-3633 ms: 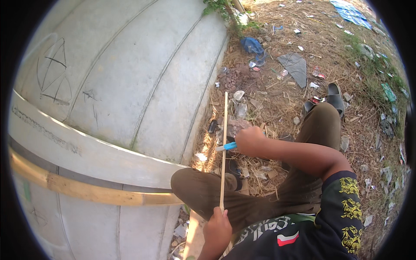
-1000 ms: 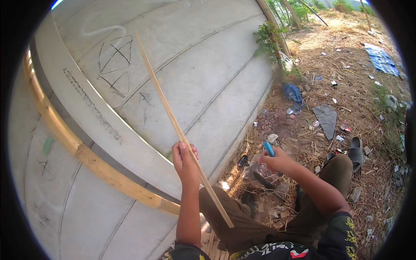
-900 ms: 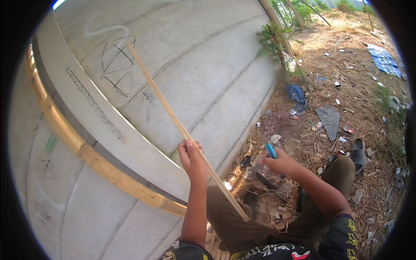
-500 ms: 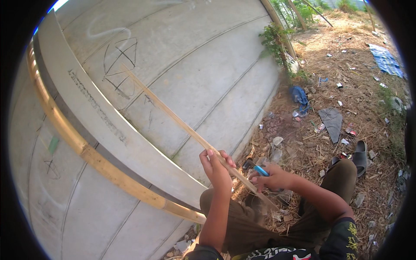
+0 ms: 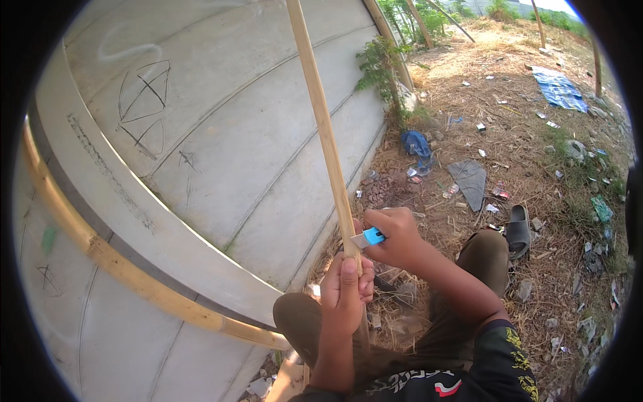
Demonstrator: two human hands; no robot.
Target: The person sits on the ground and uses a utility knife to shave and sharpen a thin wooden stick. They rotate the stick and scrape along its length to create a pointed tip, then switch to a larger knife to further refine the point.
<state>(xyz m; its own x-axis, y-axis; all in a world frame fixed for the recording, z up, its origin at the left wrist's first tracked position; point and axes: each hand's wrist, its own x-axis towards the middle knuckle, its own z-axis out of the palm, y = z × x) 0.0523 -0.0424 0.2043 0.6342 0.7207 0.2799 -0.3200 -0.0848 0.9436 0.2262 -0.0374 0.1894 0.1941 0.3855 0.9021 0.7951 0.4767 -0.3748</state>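
Observation:
A long, narrow bamboo strip (image 5: pixel 319 110) slants up from between my knees past the top of the view. Low on it, my left hand (image 5: pixel 345 288) is wrapped round the strip with the thumb along its near face. Just above, my right hand (image 5: pixel 395 234) grips a utility knife (image 5: pixel 374 236) with a light blue body. The knife's flat metal blade lies against the strip, close over my left thumb. The fingers of my right hand partly hide the knife's body, and the strip's lower end is blurred between my legs.
A concrete panel wall (image 5: pixel 228 127) rises at the left, with a thick bamboo pole (image 5: pixel 151 273) running along it. Dry straw and litter cover the ground at the right. A grey sandal (image 5: pixel 518 232), a grey cloth scrap (image 5: pixel 469 181) and a blue plastic bag (image 5: pixel 416 144) lie there.
The bamboo strip has swung from leaning left to nearly upright. My right hand has moved up and left, bringing the knife blade onto the strip above my left hand. The view has shifted right.

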